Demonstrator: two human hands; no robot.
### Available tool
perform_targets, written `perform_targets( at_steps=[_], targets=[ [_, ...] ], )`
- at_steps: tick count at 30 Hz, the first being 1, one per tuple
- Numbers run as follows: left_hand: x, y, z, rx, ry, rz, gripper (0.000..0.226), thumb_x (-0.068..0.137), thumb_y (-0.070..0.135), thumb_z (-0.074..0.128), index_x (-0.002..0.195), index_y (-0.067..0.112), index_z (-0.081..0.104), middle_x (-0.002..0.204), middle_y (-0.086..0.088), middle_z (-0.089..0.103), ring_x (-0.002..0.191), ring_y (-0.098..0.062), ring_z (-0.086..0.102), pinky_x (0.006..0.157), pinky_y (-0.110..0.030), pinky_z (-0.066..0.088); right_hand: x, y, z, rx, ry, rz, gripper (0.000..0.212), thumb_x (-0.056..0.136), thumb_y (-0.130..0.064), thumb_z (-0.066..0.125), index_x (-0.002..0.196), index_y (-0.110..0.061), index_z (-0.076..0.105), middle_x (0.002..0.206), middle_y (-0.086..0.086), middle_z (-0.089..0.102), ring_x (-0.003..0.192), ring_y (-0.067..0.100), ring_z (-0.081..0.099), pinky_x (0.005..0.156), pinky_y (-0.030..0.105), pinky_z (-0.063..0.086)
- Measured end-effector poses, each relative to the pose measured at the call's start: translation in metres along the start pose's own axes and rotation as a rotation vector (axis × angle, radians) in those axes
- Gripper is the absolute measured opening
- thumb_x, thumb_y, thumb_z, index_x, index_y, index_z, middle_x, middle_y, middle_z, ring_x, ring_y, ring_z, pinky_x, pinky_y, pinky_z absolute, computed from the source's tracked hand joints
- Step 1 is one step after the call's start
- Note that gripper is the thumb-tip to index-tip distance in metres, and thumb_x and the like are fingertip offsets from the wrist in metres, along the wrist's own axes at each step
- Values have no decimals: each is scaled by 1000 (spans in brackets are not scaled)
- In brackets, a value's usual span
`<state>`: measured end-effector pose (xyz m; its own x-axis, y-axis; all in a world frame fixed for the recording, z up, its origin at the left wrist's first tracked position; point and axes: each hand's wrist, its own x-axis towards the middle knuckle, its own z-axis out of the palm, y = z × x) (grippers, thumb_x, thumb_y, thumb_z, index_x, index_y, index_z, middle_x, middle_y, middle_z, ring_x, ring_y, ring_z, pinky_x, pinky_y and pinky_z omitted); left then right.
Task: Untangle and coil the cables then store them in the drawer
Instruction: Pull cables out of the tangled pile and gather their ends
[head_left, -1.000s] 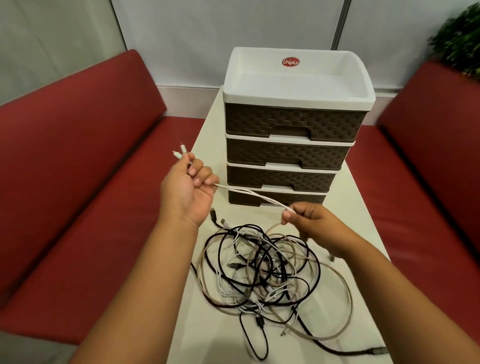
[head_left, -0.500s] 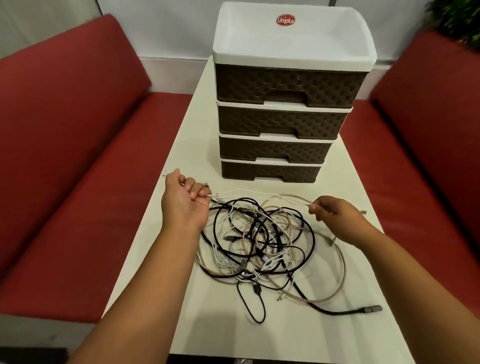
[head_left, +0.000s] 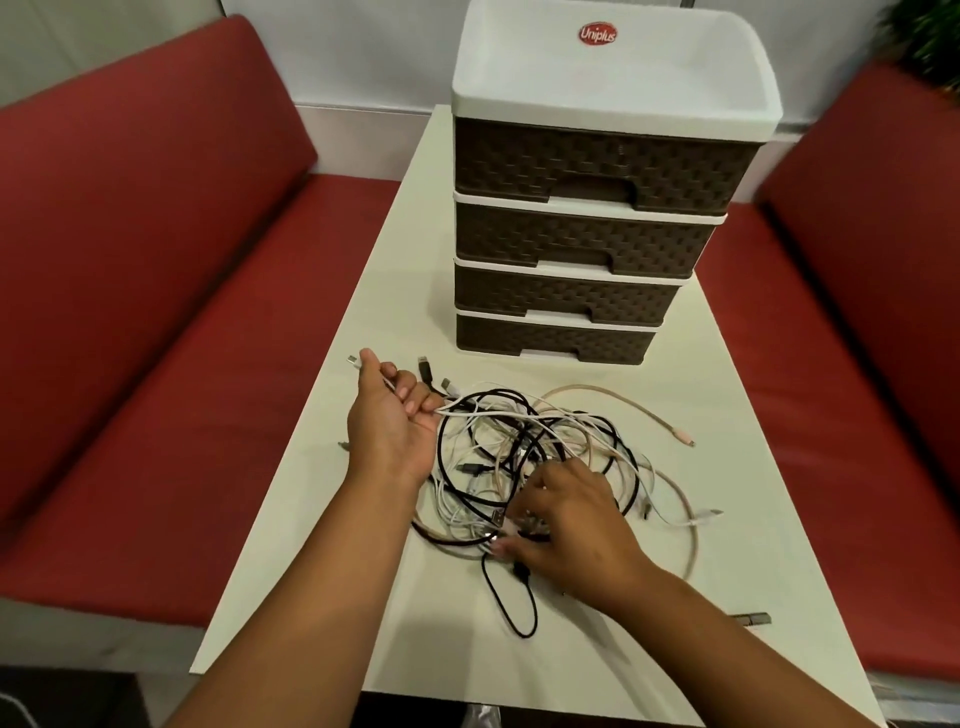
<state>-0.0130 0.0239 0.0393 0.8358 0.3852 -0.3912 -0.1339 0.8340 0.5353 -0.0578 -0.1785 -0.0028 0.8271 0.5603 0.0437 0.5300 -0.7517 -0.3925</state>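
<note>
A tangle of black, white and beige cables (head_left: 540, 457) lies on the white table (head_left: 395, 291) in front of a brown drawer unit (head_left: 587, 244) with a white top, all its drawers closed. My left hand (head_left: 392, 423) grips a white cable (head_left: 470, 409) at the pile's left edge; the cable's plug sticks out past my fingers. My right hand (head_left: 563, 525) lies on the near side of the pile, fingers curled into the cables around a plug; exactly what it pinches is hidden.
Red bench seats (head_left: 156, 291) run along both sides of the table. A beige cable end (head_left: 685, 439) trails right of the pile, and a dark plug (head_left: 753, 618) lies near the right front edge. A plant shows at the top right.
My right hand has let go of the stretched white cable and moved down and left onto the near side of the pile. My left hand stays low at the pile's left edge.
</note>
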Motion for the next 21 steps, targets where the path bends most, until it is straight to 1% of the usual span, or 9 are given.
perform_targets(
  at_steps=[3,6,8,10,12,14,17,19,21],
  targets=[
    [-3,-1,1,4,-18,-8,41,101,46,43,69,21,46,48,6,29,39,-7,25,42,-20,27,5,-2,-2,34,-22,8,25,83,-53,62,95,-33,70,98,-14,57,101,14,47,88,34,39],
    [-7,0,6,28,-45,-5,40,102,45,42,70,21,46,49,6,29,39,-6,25,42,-19,27,10,-3,-17,156,-39,20,15,91,-41,59,95,-30,69,94,-13,61,94,9,51,84,31,43],
    [-10,1,11,50,-72,0,40,102,45,42,71,21,47,49,6,29,40,-6,25,42,-19,29,13,-7,-32,354,-62,85,10,95,-32,57,89,-28,64,85,-11,61,80,3,54,74,25,46],
    [-11,2,15,67,-93,3,39,102,44,42,72,20,48,50,6,29,40,-6,25,43,-19,29,17,-12,-49,634,-87,165,12,98,-21,54,88,-19,59,75,-3,62,65,3,54,63,20,45],
    [-13,2,19,88,-112,5,38,102,45,43,73,20,49,51,6,29,41,-7,25,44,-20,29,20,-18,-66,837,-76,173,12,99,-13,51,92,-8,58,74,7,63,63,9,57,61,22,46],
    [-14,2,23,116,-131,2,37,101,45,45,75,20,50,52,6,29,42,-7,25,45,-20,29,25,-24,-82,951,-46,138,11,100,-10,47,95,-4,55,78,11,64,63,14,59,60,25,47],
    [-15,0,27,178,-142,0,32,100,45,47,83,18,52,56,5,30,44,-6,26,49,-21,29,35,-35,-105,1107,24,84,11,100,-10,44,97,-4,52,76,10,65,59,17,58,55,27,47],
    [-17,-2,29,213,-150,1,23,99,37,48,91,16,53,60,4,32,45,-6,25,51,-21,28,42,-42,-121,1251,61,66,11,100,-13,44,99,-7,53,74,10,65,59,18,56,55,27,48],
    [-19,-3,31,234,-168,-3,15,97,27,50,94,14,55,62,4,34,45,-6,26,49,-21,28,51,-48,-134,1308,105,28,15,100,-14,43,105,-4,53,74,10,64,59,18,55,55,26,48]
  ],
)
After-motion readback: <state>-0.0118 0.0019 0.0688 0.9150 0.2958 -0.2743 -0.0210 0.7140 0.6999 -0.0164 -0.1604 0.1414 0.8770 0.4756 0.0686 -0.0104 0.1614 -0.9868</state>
